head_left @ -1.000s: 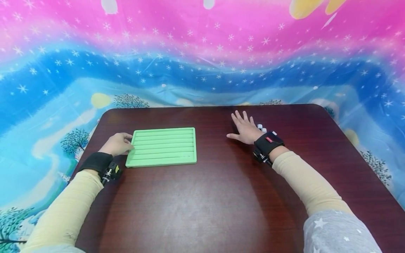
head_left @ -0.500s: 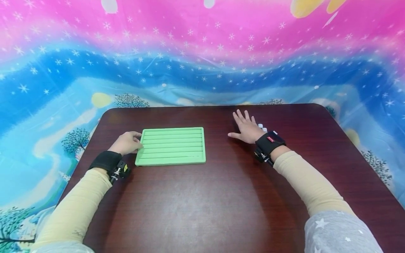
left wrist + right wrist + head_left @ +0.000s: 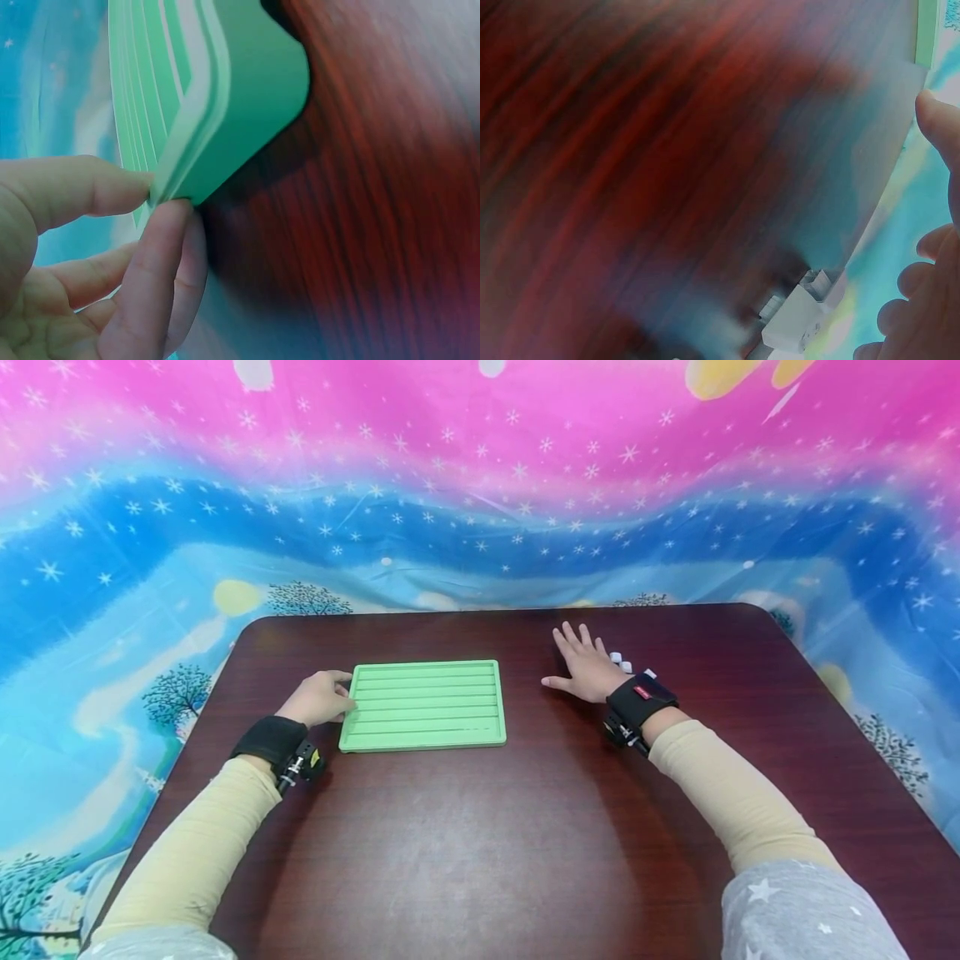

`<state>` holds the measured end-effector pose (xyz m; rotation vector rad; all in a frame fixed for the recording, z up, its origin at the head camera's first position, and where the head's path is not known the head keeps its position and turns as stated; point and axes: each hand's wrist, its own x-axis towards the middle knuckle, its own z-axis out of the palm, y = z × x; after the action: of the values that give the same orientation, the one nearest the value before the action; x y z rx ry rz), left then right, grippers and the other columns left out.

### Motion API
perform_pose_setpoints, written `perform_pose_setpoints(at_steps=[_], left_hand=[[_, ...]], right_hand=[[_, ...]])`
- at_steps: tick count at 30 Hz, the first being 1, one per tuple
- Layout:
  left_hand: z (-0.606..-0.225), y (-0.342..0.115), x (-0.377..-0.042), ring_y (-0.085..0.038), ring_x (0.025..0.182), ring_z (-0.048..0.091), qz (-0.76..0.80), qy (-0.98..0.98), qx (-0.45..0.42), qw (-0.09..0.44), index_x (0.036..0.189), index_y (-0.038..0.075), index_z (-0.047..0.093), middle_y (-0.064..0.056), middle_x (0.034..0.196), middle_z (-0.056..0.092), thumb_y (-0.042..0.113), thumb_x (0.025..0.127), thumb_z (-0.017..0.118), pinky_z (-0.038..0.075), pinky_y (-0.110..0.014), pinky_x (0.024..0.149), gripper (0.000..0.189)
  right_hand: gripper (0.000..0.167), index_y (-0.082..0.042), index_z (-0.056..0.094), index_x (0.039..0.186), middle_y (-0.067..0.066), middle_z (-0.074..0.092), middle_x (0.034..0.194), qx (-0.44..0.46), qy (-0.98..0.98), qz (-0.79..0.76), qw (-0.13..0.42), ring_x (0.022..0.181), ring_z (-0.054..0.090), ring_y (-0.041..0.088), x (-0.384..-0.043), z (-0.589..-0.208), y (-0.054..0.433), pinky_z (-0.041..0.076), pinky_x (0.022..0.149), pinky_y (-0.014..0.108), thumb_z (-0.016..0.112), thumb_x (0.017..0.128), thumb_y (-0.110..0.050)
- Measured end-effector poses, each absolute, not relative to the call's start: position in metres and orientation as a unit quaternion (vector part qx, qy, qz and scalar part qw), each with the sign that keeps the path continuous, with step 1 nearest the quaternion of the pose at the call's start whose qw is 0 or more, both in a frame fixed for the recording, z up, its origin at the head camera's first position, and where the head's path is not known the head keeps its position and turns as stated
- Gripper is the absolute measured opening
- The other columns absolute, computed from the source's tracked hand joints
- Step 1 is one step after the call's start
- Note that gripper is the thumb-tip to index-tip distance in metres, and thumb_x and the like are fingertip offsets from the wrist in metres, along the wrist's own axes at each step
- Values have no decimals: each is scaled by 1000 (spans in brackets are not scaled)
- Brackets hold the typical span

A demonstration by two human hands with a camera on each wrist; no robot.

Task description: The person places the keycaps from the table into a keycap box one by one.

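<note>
A light-green rectangular tray [image 3: 423,705] with raised ridges running along its length lies left of the table's middle. My left hand [image 3: 317,697] pinches its left short edge. In the left wrist view the thumb is on the inner side of the tray's rim [image 3: 199,112], and the fingertips [image 3: 176,214] press from outside. My right hand [image 3: 588,671] is spread flat over the table to the right of the tray, holding nothing. Several small white blocks [image 3: 617,658] lie beside and behind it, partly hidden by the hand and wrist strap. One white block [image 3: 791,321] shows faint marks in the right wrist view.
The dark reddish-brown table [image 3: 465,843] has rounded far corners. Behind it hangs a pink and blue cloth [image 3: 465,527] with snowflakes and trees, reaching close to the table's far and left edges. Both wrists wear black straps [image 3: 641,697] with small cameras.
My left hand has slid the green tray to the right across the table, towards the right hand. The right hand has stayed nearly still, with its fingers spread.
</note>
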<state>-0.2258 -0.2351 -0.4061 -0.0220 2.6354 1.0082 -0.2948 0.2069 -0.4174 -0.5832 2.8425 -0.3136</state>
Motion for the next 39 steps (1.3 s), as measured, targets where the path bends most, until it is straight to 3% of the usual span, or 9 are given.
perform_pose_setpoints(at_steps=[15,18,22,27,30,34,39], left_hand=[[-408,-210,-228,-28,89,66,359,919,-3,165,154,-14,32,-24,111,56,-1,94,60,59,-33,75,67],[-410,-206,-229,-27,89,66,362,917,-2,165,154,-13,31,-23,110,55,-1,94,59,59,-33,75,68],[-411,-201,-230,-26,87,66,358,919,2,166,155,-12,31,-23,110,55,-1,94,59,58,-32,74,68],[-408,-196,-232,-27,87,64,359,918,2,166,156,-11,30,-24,112,55,-1,94,61,58,-33,74,71],[-408,-192,-233,-27,87,63,359,918,-2,168,157,-10,29,-24,113,55,-1,94,61,58,-33,74,72],[-407,-184,-236,-26,85,63,355,919,-2,173,159,-7,28,-23,113,56,0,95,62,57,-32,73,72],[-404,-171,-239,-22,78,62,351,921,5,172,160,-4,26,-22,113,57,1,95,64,55,-30,71,75]], right_hand=[[93,-5,1,165,21,-3,169,-180,957,-191,122,154,-5,43,-283,-398,195,4,121,59,58,104,-46],[91,-9,2,166,18,1,170,-174,951,-222,122,155,-1,40,-280,-394,192,9,121,58,57,105,-47],[85,-12,8,167,16,15,169,-162,949,-250,105,153,17,37,-277,-394,189,23,118,57,55,105,-47],[77,-10,17,166,20,43,155,-145,939,-299,83,136,48,37,-275,-401,182,40,108,54,57,106,-39],[73,-8,21,165,20,57,135,-128,926,-341,98,108,63,35,-272,-404,176,49,92,49,58,106,-33],[73,-4,23,164,17,60,115,-105,914,-367,140,81,64,28,-270,-409,171,55,75,39,60,105,-26],[74,1,24,162,19,57,111,-93,909,-370,169,83,65,25,-270,-411,173,57,75,34,64,103,-16]])
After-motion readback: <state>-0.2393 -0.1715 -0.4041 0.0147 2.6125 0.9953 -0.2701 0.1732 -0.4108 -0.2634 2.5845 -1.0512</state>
